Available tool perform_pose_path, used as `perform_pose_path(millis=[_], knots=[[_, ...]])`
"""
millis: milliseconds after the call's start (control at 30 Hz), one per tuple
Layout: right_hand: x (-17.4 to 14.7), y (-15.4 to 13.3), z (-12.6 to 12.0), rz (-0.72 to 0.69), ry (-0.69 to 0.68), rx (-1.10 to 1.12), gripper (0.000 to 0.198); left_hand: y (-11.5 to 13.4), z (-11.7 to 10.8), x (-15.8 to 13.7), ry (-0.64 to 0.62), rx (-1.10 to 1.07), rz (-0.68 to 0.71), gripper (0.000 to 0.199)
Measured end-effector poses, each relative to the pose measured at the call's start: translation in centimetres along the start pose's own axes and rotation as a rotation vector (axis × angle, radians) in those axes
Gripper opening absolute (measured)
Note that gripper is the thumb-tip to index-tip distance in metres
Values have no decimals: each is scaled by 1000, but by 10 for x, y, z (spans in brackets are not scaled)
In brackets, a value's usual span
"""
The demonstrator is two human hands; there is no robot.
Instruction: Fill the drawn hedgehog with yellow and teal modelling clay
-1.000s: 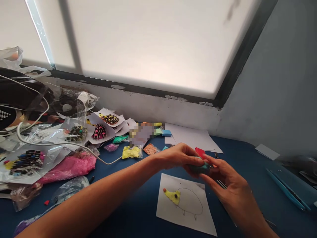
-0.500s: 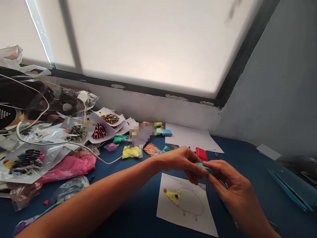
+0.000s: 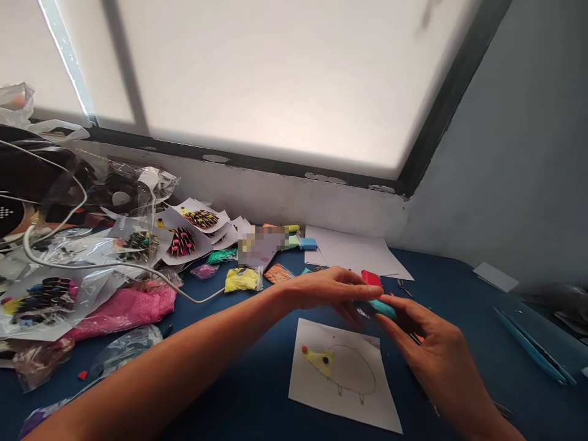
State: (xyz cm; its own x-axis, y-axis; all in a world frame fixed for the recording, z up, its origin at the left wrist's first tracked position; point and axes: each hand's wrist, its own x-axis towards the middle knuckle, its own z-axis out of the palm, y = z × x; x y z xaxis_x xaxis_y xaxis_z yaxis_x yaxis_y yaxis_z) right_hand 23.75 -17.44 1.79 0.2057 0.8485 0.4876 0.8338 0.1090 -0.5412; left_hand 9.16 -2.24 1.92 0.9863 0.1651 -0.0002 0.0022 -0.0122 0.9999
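Observation:
A turquoise lump of modelling clay [image 3: 382,308], with a bit of clear wrapper at its left end, is pinched between the thumb and fingers of my right hand [image 3: 429,334]. My left hand [image 3: 333,293] reaches across beside it, fingers stretched out and apart, its tips close to the wrapper; the lower fingers are blurred. Below both hands lies a white paper card [image 3: 342,376] with a pencil-drawn hedgehog. The hedgehog's face [image 3: 320,361] is covered in yellow clay, with an orange nose and a dark eye. The body is only an outline.
Behind my hands are a red clay block [image 3: 371,279], a yellow clay packet [image 3: 242,279] and white sheets [image 3: 356,252]. Hedgehog cards [image 3: 184,242], plastic bags and a white cable [image 3: 114,265] crowd the left. A turquoise case [image 3: 533,352] lies at right.
My left fingers have come off the turquoise clay and spread out, while my right hand keeps hold of it. The clear wrapper end now shows. The view has shifted slightly.

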Motion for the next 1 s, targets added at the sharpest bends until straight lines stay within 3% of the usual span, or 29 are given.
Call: perform_pose_path(millis=[100, 200, 333, 467, 633, 1000], knots=[[-1, -1, 0, -69, -3, -27, 35, 0, 1, 1, -16, -36, -15, 52], [-1, -1, 2, -109, 13, -31, 37, 0, 2, 1, 50, -77, -31, 50], [-1, 0, 3, -134, -7, -18, 23, 3, 4, 0, 56, -44, -64, 55], [0, -1, 3, -117, 25, -25, 24, 4, 4, -1, 53, 6, -45, 58], [-1, -2, 4, -94, 11, -1, 24, 0, 4, 1, 48, -97, -27, 44], [-3, -2, 4, -17, -29, 43, 21, -3, 5, 3, 64, -180, -27, 43]])
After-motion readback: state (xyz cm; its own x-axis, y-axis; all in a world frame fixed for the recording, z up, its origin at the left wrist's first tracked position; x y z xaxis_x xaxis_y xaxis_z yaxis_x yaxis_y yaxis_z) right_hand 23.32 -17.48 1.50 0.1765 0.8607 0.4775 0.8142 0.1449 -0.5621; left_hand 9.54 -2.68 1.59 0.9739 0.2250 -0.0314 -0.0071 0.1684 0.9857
